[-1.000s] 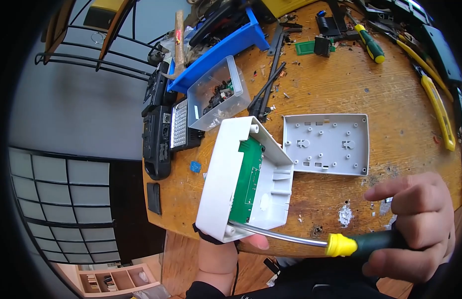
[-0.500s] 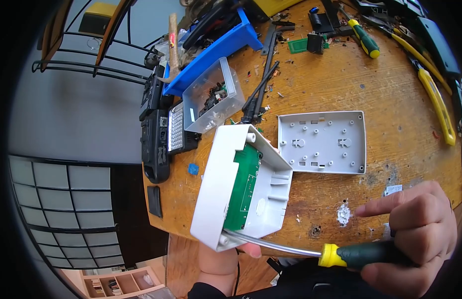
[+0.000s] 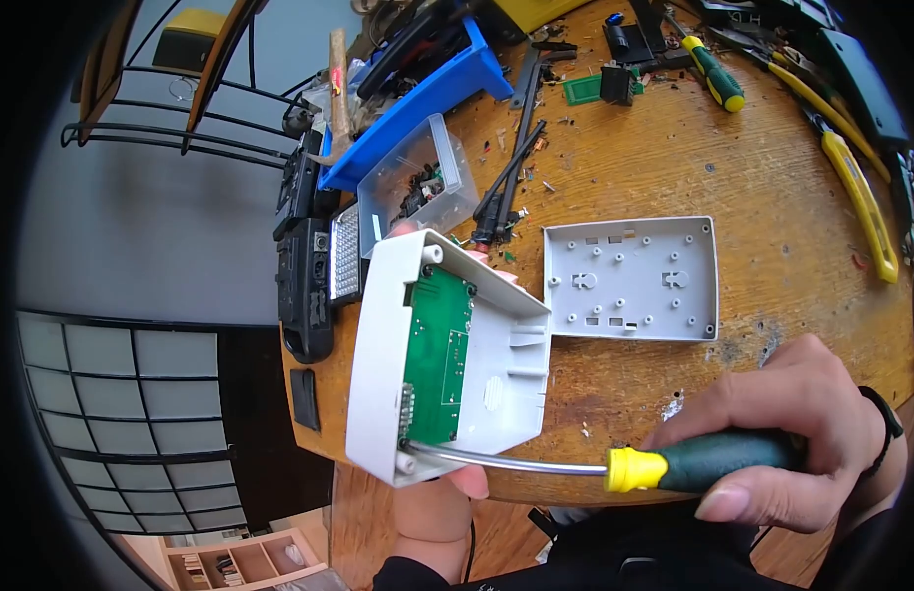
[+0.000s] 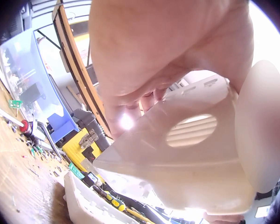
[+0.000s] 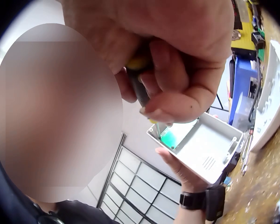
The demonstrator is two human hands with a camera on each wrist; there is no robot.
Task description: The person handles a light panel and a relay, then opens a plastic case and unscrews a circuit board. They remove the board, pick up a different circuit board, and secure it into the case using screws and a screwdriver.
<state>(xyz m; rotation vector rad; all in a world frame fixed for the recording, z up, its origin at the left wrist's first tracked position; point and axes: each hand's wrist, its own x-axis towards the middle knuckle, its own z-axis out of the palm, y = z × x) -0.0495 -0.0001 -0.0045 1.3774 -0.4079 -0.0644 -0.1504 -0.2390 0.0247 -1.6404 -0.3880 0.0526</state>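
A: status vs a second ago?
B: Left hand (image 3: 455,504) cradles the white housing (image 3: 442,357) over the worktop (image 3: 762,177) edge, now tilted flatter. Right hand (image 3: 792,433) now fully wraps the screwdriver (image 3: 614,465), tip at housing's lower corner.

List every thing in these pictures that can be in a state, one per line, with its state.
White housing: opened, tilted, circuit board still inside.
Back cover: removed, lying flat on the workbench, inner side up.
Screwdriver: tip at the housing's lower corner.
Left hand: holds the housing from beneath.
Right hand: grips the screwdriver handle.
Clear plastic box: open, small parts inside.
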